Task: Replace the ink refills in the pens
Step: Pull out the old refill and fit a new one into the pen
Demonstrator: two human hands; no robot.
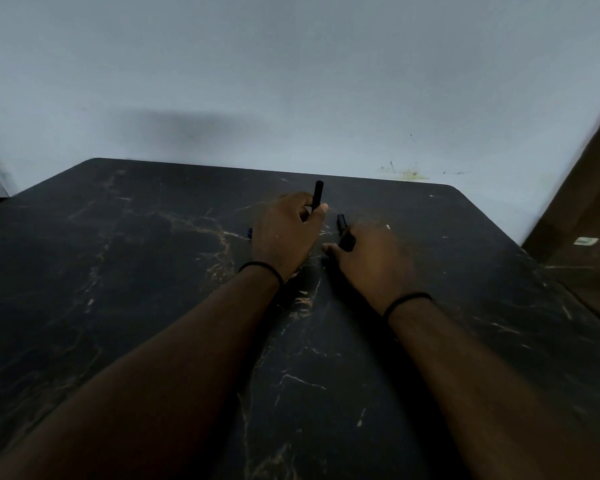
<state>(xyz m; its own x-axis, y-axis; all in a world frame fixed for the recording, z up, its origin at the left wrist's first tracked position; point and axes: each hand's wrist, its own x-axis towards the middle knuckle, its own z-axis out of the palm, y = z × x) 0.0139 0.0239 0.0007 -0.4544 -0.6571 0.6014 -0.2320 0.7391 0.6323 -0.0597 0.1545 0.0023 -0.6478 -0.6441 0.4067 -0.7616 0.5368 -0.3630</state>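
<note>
**Two black pen pieces held over a dark marbled bench**

While both forearms reach out across the bench (pixel 118 271), each hand holds a black pen piece above its far half. The left hand (pixel 284 233) has its grip curled closed around a black pen part (pixel 317 195), which stands nearly upright, its top end clear above the thumb and forefinger. The right hand (pixel 371 261), just beside the left but apart from it, has its grip folded around a second black pen piece (pixel 343 230), which tilts away and to the left; only its far end shows past the fingers. This hand is blurred, so the exact hold of its fingers cannot be told. A small blue thing (pixel 249 233) peeks out at the left edge of the left hand, lying on the bench; what it is cannot be told. Each wrist carries a thin black band (pixel 260 265). The bench is black with pale orange veins and stands against a plain pale wall (pixel 291 81). A brown wooden surface (pixel 589 202) shows at the right edge.
</note>
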